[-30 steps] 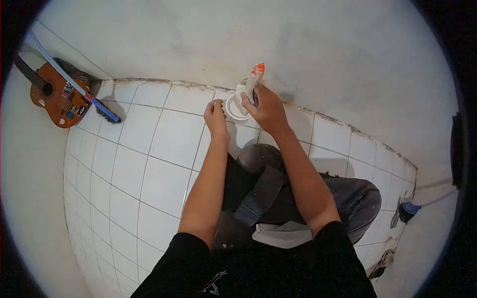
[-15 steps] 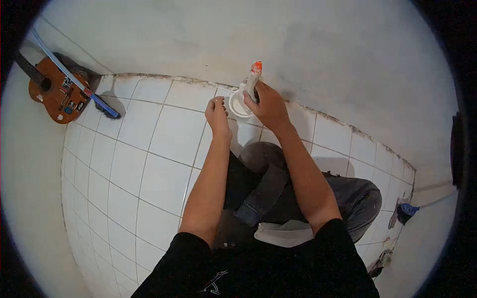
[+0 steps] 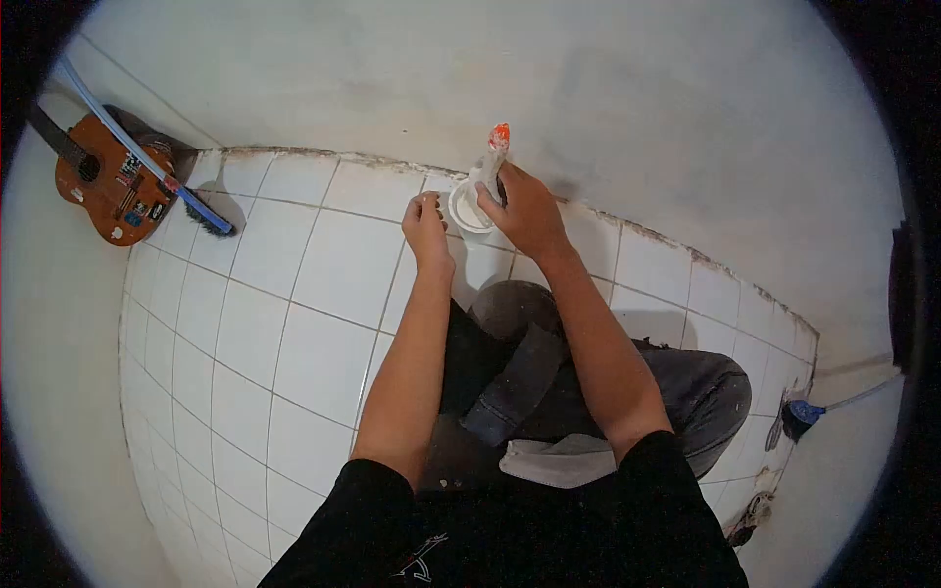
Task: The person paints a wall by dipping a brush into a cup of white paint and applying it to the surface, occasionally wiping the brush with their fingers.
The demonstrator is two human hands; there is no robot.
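White glazed tiles cover the floor [image 3: 294, 343], which meets a plain pale wall [image 3: 588, 88] along a dark, ragged joint. In the floor's far left corner a small brown guitar [image 3: 98, 181] leans, and a long brush with a blue handle [image 3: 201, 211] lies across it. Near the middle of the far edge, the left hand [image 3: 427, 227] has its fingertips drawn into a pinch at the rim of a small white cup [image 3: 467, 211]; what they nip is too small to tell. The cup sits just at the joint, between the two hands, though whether it rests on the tile or is held I cannot say. Just to its right, the right hand [image 3: 529, 211] is closed around a white-smeared tool with an orange tip [image 3: 495, 147], tip upward against the wall. This looks like loading or mixing filler at the cup, ahead of working the joint; the next move would call for a steady cup and a careful dip. By the floor's right edge lies a blue-headed tool [image 3: 802, 414].
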